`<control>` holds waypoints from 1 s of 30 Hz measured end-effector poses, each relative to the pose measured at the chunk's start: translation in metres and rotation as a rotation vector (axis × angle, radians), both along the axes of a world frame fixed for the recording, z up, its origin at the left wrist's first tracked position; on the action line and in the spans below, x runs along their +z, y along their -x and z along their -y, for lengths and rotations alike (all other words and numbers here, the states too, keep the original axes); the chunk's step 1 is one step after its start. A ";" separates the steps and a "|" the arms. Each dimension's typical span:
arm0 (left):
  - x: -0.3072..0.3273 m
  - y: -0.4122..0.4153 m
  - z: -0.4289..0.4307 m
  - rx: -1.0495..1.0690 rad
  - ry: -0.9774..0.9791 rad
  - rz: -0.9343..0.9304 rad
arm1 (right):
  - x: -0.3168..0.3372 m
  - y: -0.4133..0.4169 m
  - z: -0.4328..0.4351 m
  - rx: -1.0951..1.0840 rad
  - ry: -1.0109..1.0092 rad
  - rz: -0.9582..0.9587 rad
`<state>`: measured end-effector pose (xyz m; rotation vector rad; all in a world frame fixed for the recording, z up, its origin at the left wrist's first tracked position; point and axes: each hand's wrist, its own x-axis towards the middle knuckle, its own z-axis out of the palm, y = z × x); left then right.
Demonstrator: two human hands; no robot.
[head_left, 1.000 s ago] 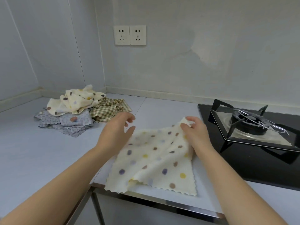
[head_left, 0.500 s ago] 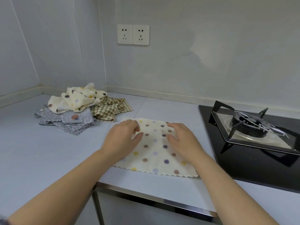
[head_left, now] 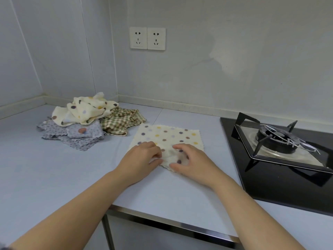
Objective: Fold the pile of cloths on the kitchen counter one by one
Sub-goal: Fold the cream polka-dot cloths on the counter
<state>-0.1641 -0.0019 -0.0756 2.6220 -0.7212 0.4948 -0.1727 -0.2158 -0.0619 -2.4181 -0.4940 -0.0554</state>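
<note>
A cream polka-dot cloth [head_left: 169, 135] lies spread on the counter [head_left: 54, 174], just right of the pile. My left hand [head_left: 142, 159] and my right hand [head_left: 193, 160] rest side by side on its near edge. Both pinch the fabric, which bunches up between them. The hands hide the cloth's near corners. The pile sits at the back left: a crumpled cream dotted cloth [head_left: 84, 112] on top, a green checked cloth [head_left: 122, 121] to its right, and a grey patterned cloth [head_left: 72, 135] underneath.
A black gas hob [head_left: 277, 170] with a burner and pan support [head_left: 281, 141] takes up the counter's right side, close to the cloth. A double wall socket [head_left: 147, 38] is on the back wall. The counter's steel front edge [head_left: 162, 224] runs below my forearms.
The cloth went from held up to laid flat on the counter. My hands have since slid from its middle to its near edge and closed on it, wrinkling the fabric.
</note>
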 end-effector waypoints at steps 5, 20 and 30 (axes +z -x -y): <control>0.000 0.002 0.003 0.034 0.070 0.018 | -0.002 0.000 -0.007 0.007 0.121 0.058; 0.005 0.009 -0.002 0.055 0.051 -0.084 | 0.001 -0.013 0.016 -0.433 -0.367 0.098; 0.010 -0.003 -0.017 0.416 0.460 -0.152 | 0.001 -0.018 0.019 -0.351 -0.485 0.010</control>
